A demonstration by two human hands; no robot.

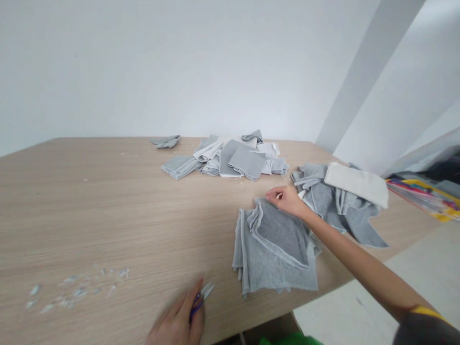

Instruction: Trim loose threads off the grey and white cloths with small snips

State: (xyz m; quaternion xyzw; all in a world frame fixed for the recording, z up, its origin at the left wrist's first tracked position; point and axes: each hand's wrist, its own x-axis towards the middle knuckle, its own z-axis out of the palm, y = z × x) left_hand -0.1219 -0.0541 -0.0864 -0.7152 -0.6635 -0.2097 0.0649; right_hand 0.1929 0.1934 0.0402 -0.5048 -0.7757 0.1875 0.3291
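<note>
My right hand (287, 199) reaches across the table and pinches the far corner of the top grey cloth in a small stack of grey cloths (275, 249) near the table's front edge. My left hand (179, 321) rests on the wooden table (108, 206) at the front, its fingers closed around small scissors (201, 298) with a purple handle and blades pointing away from me.
A pile of folded grey and white cloths (233, 160) lies at the back. A looser heap of grey cloths with a white one on top (341, 196) sits at the right edge. Lint scraps (75, 287) dot the front left. Colourful items (424, 194) lie beyond the right edge.
</note>
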